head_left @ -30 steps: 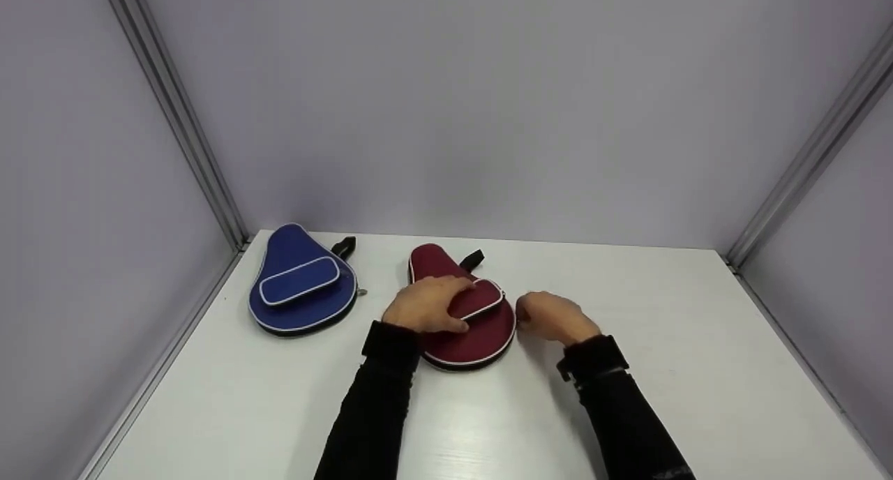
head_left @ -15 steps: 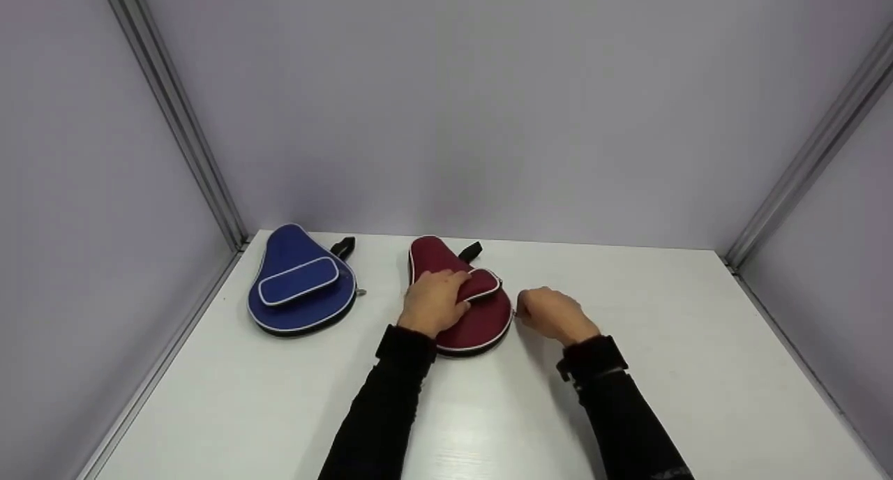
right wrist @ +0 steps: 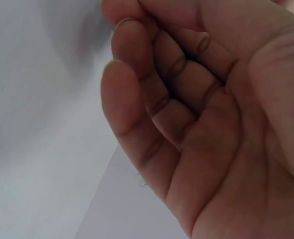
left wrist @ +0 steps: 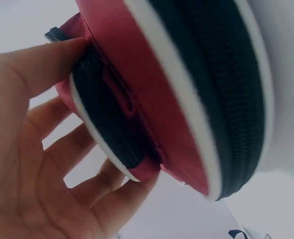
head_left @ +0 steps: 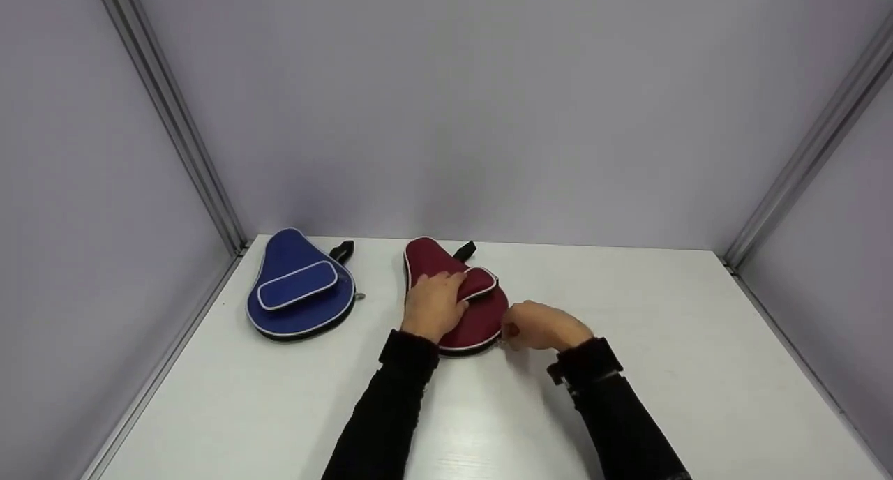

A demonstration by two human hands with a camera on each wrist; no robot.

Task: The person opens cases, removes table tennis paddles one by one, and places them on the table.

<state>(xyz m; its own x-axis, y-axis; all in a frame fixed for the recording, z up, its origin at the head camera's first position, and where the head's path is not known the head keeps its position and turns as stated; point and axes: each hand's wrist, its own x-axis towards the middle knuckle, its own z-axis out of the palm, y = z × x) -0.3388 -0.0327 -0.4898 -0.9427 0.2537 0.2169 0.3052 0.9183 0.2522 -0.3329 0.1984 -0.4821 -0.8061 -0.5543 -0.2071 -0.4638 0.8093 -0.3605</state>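
Note:
A dark red table tennis paddle case [head_left: 483,319] with white piping lies on the white table, its handle end pointing away. My left hand [head_left: 434,304] is on top of it; in the left wrist view, thumb and fingers hold the raised front pocket [left wrist: 104,112] from both sides. The black zipper [left wrist: 226,94] along the case's side looks shut in that view. At the case's lower right edge, my right hand [head_left: 543,326] has curled fingers, thumb and forefinger pinched together at the zipper pull, which they hide. The right wrist view shows the curled fingers [right wrist: 132,94] but not the case.
To the left lies a blue paddle case [head_left: 296,319] of the same shape, with a black strap [head_left: 342,251] and a small zipper pull [head_left: 359,296]. Grey-white panels [head_left: 446,117] enclose the white table [head_left: 663,368] at the back and both sides.
The red case has shifted slightly away from me, with my left hand moving along with it. My right hand has moved down and left along the case's right edge.

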